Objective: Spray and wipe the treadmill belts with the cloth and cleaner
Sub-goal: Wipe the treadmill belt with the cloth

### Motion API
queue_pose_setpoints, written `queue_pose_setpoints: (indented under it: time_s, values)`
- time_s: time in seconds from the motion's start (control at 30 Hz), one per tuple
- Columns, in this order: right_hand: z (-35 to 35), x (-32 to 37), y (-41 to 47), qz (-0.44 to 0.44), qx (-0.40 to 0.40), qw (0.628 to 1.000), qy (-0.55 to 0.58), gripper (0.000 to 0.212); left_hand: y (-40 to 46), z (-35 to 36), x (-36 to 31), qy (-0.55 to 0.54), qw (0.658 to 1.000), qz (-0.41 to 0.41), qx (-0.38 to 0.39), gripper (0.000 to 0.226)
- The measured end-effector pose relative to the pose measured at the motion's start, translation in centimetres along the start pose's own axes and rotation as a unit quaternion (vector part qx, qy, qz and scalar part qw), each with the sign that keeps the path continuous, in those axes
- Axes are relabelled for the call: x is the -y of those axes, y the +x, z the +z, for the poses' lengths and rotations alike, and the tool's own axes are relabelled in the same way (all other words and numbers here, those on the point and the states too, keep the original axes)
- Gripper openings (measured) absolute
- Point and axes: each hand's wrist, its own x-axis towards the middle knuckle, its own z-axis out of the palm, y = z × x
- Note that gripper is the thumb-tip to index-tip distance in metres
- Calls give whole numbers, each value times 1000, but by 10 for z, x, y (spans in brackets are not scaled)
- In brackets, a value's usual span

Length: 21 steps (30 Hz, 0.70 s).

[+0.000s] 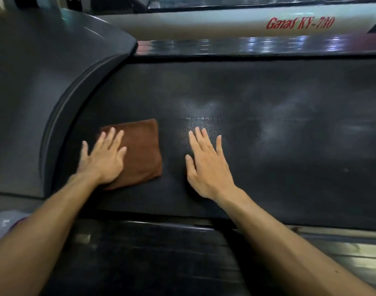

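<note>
Left hand (102,158), fingers spread, presses the folded brown cloth (140,150) flat at centre left for wiping. Right hand (206,165), grip spread and holding nothing, lies on the black textured treadmill belt (268,135), apparently bracing.

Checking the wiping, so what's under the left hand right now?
The left hand rests flat with straight fingers on a folded brown cloth, which lies on the black treadmill belt. The belt surface beneath the cloth is covered, so its state cannot be seen.
</note>
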Motion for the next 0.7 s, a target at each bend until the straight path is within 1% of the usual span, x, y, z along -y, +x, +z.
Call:
queue_pose_setpoints:
  time_s: [0.07,0.13,0.2,0.27,0.37,0.4,0.47,0.5,0.57,0.63,0.67,0.7]
  values:
    - [-4,-9,2,25,-10,1000,2,64,11,-9,37,-2,998,-61,31,61]
    - [-9,-21,2,48,-20,999,6,63,13,-7,58,-12,996,-85,23,63]
    - [-14,-36,0,61,-30,998,4,63,1,5,58,-21,997,-79,-16,63]
    - [-16,-47,-1,73,-46,996,7,61,-17,18,38,-40,995,-68,-62,63]
    - [-18,-47,-1,89,-72,993,36,58,-43,29,-22,-55,994,-19,-97,62]
    - [-18,-43,-1,85,-78,992,43,57,-50,32,-49,-53,993,3,-109,66]
    - [-21,-34,-2,69,-85,993,51,56,-60,36,-108,-57,991,40,-119,73]
    - [-22,-33,-3,64,-86,993,51,58,-63,36,-138,-63,990,58,-113,71]
    - [-30,-38,-6,74,-97,991,45,63,-71,36,-192,-54,991,102,-68,69]
    - [-47,-54,-9,109,-106,988,32,68,-78,33,-233,-44,986,158,-20,87]
    - [-57,-64,-11,127,-104,986,24,69,-80,30,-248,-50,983,178,0,91]
    - [-65,-73,-14,141,-98,985,18,70,-79,26,-260,-65,979,192,23,87]
